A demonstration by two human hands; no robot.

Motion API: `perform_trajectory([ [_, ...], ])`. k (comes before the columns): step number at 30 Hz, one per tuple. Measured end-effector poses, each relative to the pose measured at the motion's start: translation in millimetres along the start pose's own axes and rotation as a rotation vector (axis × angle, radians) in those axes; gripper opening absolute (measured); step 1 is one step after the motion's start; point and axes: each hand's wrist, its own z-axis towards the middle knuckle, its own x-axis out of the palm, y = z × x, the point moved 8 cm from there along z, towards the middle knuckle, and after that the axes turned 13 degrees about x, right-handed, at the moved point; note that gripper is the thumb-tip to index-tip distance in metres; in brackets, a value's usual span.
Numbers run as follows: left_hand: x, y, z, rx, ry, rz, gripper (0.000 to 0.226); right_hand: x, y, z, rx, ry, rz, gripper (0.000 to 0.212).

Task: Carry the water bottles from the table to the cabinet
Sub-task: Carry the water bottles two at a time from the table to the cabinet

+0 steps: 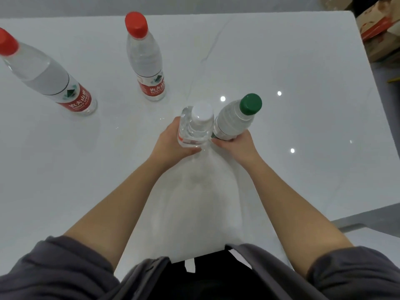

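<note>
While the left hand (171,141) wraps the white-capped bottle (195,126) and the right hand (234,144) the green-capped bottle (234,120), both low-body grips closed, full thin-walled plastic likely feels heavy, slick.

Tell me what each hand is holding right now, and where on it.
Left hand grips the white-capped bottle around its lower body; right hand grips the green-capped bottle around its lower body.

Glossy white marble-look table top (270,61), faint grey veining, ceiling lights reflected. Two clear plastic water bottles with red caps and red labels are stood on it at far left: one (46,74) near the edge, one (145,59) further in, well apart.
</note>
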Motion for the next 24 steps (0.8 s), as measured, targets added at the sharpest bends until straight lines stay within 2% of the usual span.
perform_trajectory([
  [3,-2.7,-7.8,-12.5,-0.003,0.001,0.004,0.059,-1.7,-13.0,-16.4,0.035,-0.057,0.039,0.064],
  [8,10.7,-4.5,-63.9,-0.051,0.023,-0.102,0.053,-8.0,-52.1,-84.3,0.102,-0.125,0.197,0.039],
  [10,19.6,-6.0,-80.2,-0.033,0.041,-0.173,0.051,-8.7,-69.1,-113.8,0.122,-0.159,0.268,0.035],
  [15,45.7,-29.1,-105.9,0.038,0.143,-0.197,0.073,-14.0,-107.2,-170.0,0.175,-0.258,0.340,0.035],
  [20,85.0,-49.7,-124.6,0.119,0.262,-0.132,0.054,-27.7,-139.0,-217.1,0.225,-0.370,0.451,0.037],
  [24,122.9,-74.5,-146.0,0.186,0.380,-0.101,0.054,-48.1,-168.8,-259.3,0.233,-0.466,0.491,0.033],
])
